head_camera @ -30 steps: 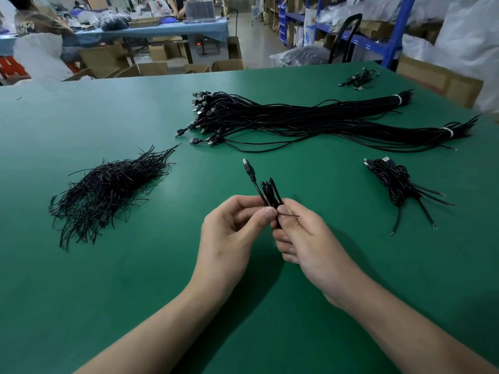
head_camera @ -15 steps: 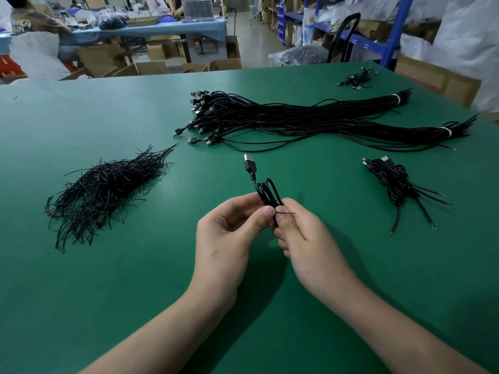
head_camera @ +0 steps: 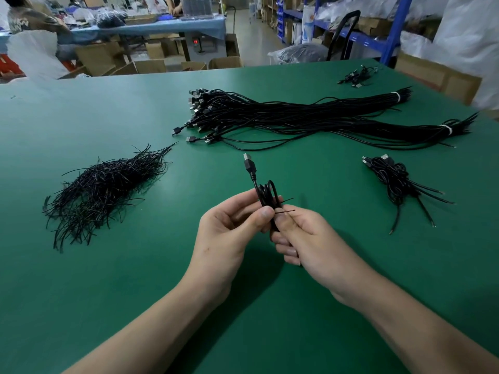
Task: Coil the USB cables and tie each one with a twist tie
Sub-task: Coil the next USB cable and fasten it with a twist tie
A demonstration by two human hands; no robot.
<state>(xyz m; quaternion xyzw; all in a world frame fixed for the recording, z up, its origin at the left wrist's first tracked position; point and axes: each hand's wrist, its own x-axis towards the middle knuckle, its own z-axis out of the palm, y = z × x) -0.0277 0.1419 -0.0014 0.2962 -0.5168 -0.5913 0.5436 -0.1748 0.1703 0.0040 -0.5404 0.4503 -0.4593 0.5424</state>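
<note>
A coiled black USB cable (head_camera: pixel 266 191) stands upright between my two hands above the green table (head_camera: pixel 135 279), its plug (head_camera: pixel 249 164) pointing up. My left hand (head_camera: pixel 229 238) pinches the coil with thumb and fingers. My right hand (head_camera: pixel 302 238) grips the coil's lower part, thumb pressed against it. A thin black twist tie (head_camera: pixel 286 210) wraps the coil at the thumbs, its two ends sticking out to the right. A heap of black twist ties (head_camera: pixel 102 187) lies at the left.
Two long bundles of straight black USB cables (head_camera: pixel 310 117) lie across the far middle of the table. A small pile of tied coils (head_camera: pixel 394 182) sits at the right. A few more cables (head_camera: pixel 356 75) lie at the far right edge. Cardboard boxes and shelving stand beyond the table.
The coil has turned slightly in my hands and the plug has tipped more upright. A second end of the twist tie now shows at the right of the coil.
</note>
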